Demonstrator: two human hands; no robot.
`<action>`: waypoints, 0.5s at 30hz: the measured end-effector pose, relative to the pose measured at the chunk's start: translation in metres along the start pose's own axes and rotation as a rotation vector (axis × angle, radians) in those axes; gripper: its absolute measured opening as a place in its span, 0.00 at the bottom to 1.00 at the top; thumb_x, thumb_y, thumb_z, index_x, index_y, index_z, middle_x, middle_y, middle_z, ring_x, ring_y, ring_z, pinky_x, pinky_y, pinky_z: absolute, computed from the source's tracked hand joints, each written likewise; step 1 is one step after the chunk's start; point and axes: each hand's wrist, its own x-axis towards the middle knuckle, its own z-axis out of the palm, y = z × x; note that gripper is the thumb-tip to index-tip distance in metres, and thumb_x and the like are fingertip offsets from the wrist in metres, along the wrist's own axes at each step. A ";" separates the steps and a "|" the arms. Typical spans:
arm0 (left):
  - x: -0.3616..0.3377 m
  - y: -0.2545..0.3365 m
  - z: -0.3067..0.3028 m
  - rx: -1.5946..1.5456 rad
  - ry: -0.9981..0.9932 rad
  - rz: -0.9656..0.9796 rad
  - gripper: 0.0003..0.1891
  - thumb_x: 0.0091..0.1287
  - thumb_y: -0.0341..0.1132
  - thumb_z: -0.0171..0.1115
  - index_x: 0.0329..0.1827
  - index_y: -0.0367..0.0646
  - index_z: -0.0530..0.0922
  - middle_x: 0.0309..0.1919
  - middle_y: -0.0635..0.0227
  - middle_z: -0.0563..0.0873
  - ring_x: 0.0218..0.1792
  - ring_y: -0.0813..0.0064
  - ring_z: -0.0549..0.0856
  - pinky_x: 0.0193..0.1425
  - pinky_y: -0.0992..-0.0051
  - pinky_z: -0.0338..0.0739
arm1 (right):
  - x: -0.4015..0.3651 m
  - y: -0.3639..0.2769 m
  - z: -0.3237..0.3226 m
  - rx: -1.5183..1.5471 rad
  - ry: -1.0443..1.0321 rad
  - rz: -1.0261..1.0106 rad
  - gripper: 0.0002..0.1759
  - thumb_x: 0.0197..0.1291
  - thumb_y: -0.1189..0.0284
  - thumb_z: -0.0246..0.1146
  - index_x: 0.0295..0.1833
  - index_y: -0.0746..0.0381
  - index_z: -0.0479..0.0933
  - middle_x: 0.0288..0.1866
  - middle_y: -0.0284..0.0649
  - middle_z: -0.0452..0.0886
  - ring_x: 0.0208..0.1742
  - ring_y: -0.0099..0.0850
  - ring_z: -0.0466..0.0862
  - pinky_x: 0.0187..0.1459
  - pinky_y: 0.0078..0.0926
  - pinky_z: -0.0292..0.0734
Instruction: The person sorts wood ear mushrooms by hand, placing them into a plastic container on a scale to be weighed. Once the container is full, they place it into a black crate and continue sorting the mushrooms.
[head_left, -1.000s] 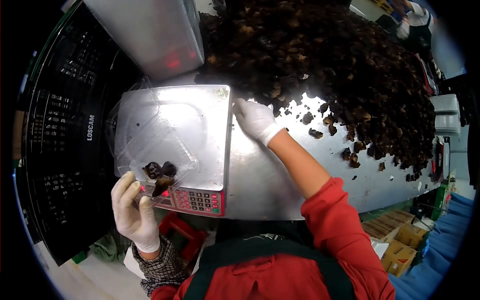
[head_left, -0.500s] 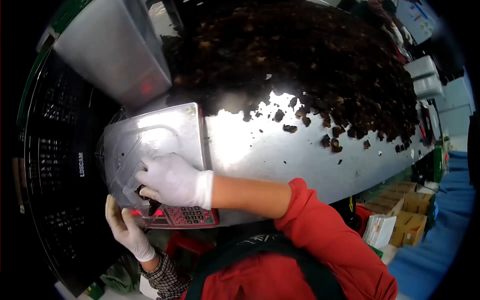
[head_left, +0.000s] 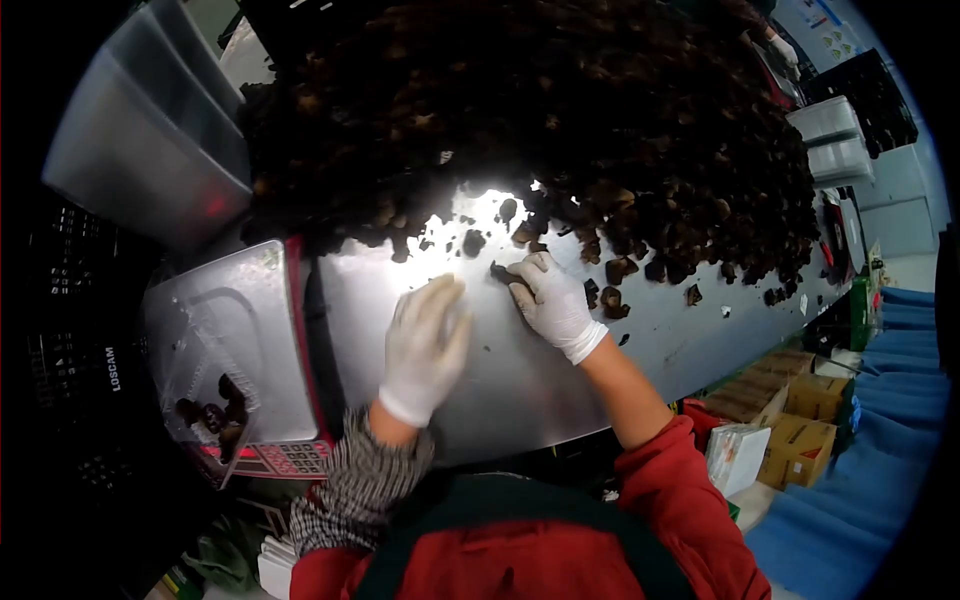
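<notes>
In the head view my right hand [head_left: 553,308], in a white glove, pinches a dark piece of wood ear mushroom [head_left: 503,274] just above the metal table [head_left: 480,400]. My gloved left hand [head_left: 425,350] hovers to its left, fingers stretched and apart, nothing in them. A large heap of dark brown wood ear mushrooms [head_left: 520,110] covers the far side of the table, with loose pieces along its near edge. On the left, a clear plastic box [head_left: 200,345] sits on a weighing scale [head_left: 265,290]; several mushroom pieces [head_left: 220,415] lie in its near end.
A grey bin [head_left: 150,130] stands behind the scale, and a black crate [head_left: 80,370] at the far left. White trays [head_left: 835,140] are stacked at the back right. Cardboard boxes [head_left: 800,445] stand beyond the table's right edge. Another person's gloved hand [head_left: 785,50] shows at the top right.
Both hands have moved right, from the clear box on the scale to the table near the heap. My right hand now pinches a mushroom piece. The view has shifted too.
</notes>
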 end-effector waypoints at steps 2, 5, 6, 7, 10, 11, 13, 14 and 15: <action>0.022 -0.022 0.037 0.116 -0.010 0.017 0.16 0.60 0.29 0.65 0.52 0.38 0.79 0.50 0.57 0.82 0.49 0.55 0.81 0.55 0.63 0.77 | 0.004 0.004 -0.020 0.136 -0.023 0.113 0.14 0.55 0.78 0.66 0.49 0.60 0.79 0.41 0.38 0.79 0.37 0.38 0.81 0.38 0.33 0.78; 0.047 -0.040 0.068 0.283 -0.109 -0.049 0.17 0.60 0.32 0.64 0.53 0.41 0.79 0.48 0.59 0.82 0.49 0.58 0.81 0.54 0.64 0.77 | 0.026 0.027 -0.037 0.132 0.098 0.002 0.16 0.55 0.80 0.65 0.50 0.62 0.79 0.46 0.40 0.79 0.42 0.38 0.82 0.41 0.31 0.79; 0.052 -0.040 0.072 0.330 -0.164 -0.076 0.17 0.60 0.33 0.64 0.52 0.40 0.80 0.46 0.59 0.82 0.46 0.58 0.82 0.52 0.64 0.78 | 0.037 0.033 -0.039 0.064 0.094 -0.013 0.16 0.54 0.79 0.65 0.51 0.61 0.79 0.47 0.40 0.79 0.44 0.39 0.82 0.42 0.32 0.79; 0.054 -0.039 0.076 0.378 -0.223 -0.107 0.16 0.60 0.33 0.64 0.50 0.40 0.80 0.44 0.59 0.82 0.44 0.59 0.82 0.51 0.64 0.79 | 0.047 0.038 -0.039 -0.001 0.085 -0.027 0.17 0.54 0.78 0.64 0.51 0.61 0.79 0.49 0.41 0.79 0.45 0.41 0.82 0.43 0.33 0.79; 0.051 -0.039 0.082 0.421 -0.254 -0.158 0.14 0.60 0.33 0.64 0.48 0.40 0.80 0.40 0.59 0.81 0.39 0.61 0.84 0.46 0.65 0.80 | 0.061 0.071 -0.031 -0.091 -0.037 -0.121 0.10 0.55 0.74 0.64 0.44 0.60 0.79 0.45 0.42 0.79 0.42 0.42 0.82 0.44 0.36 0.80; 0.050 -0.037 0.082 0.362 -0.207 -0.206 0.14 0.60 0.31 0.64 0.49 0.40 0.80 0.40 0.62 0.81 0.38 0.66 0.83 0.44 0.69 0.80 | 0.060 0.082 -0.033 -0.067 -0.060 -0.123 0.08 0.56 0.74 0.64 0.43 0.60 0.79 0.43 0.42 0.79 0.42 0.42 0.82 0.43 0.35 0.80; 0.047 -0.027 0.079 0.236 -0.108 -0.297 0.14 0.61 0.28 0.66 0.50 0.41 0.80 0.39 0.67 0.80 0.35 0.75 0.81 0.40 0.77 0.79 | 0.051 0.091 -0.062 0.153 0.114 -0.067 0.05 0.57 0.77 0.64 0.40 0.60 0.79 0.39 0.43 0.79 0.38 0.43 0.82 0.41 0.35 0.80; 0.050 -0.016 0.077 0.118 -0.074 -0.343 0.14 0.61 0.26 0.66 0.51 0.40 0.80 0.39 0.69 0.78 0.33 0.80 0.79 0.37 0.83 0.77 | 0.047 0.099 -0.080 0.116 0.181 -0.086 0.05 0.57 0.78 0.64 0.40 0.61 0.80 0.40 0.42 0.79 0.37 0.41 0.82 0.40 0.33 0.80; 0.052 -0.012 0.080 0.059 -0.060 -0.330 0.15 0.61 0.25 0.65 0.51 0.40 0.79 0.40 0.68 0.77 0.33 0.80 0.79 0.37 0.83 0.77 | 0.038 0.104 -0.100 0.100 0.203 0.006 0.06 0.58 0.79 0.65 0.42 0.61 0.80 0.41 0.43 0.80 0.37 0.38 0.82 0.39 0.31 0.80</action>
